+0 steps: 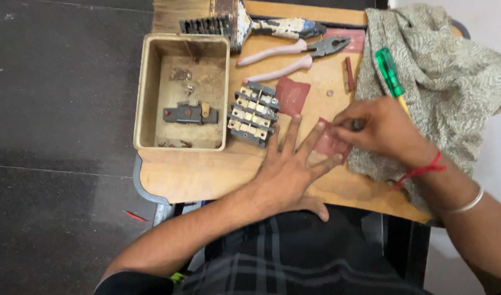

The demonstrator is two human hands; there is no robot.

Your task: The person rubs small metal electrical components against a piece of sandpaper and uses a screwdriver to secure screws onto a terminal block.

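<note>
My left hand point(290, 164) lies flat on the wooden board point(206, 172), fingers spread, pinning a small reddish piece of sandpaper point(329, 145). My right hand point(379, 128) is pinched shut on a small dark metal part point(357, 125) pressed against that sandpaper. A green-handled screwdriver point(390, 71) lies on the cloth just above the right hand. A grey terminal block with brass contacts point(253, 114) sits just left of my left fingertips. A second reddish sandpaper piece point(292, 95) lies above them.
A shallow beige box point(182, 90) with a dark switch part point(187, 113) inside stands at the left. Pink-handled pliers point(294, 54), a worn paintbrush point(245, 24) and a small washer point(330, 93) lie at the back. A patterned cloth point(441, 71) covers the right side.
</note>
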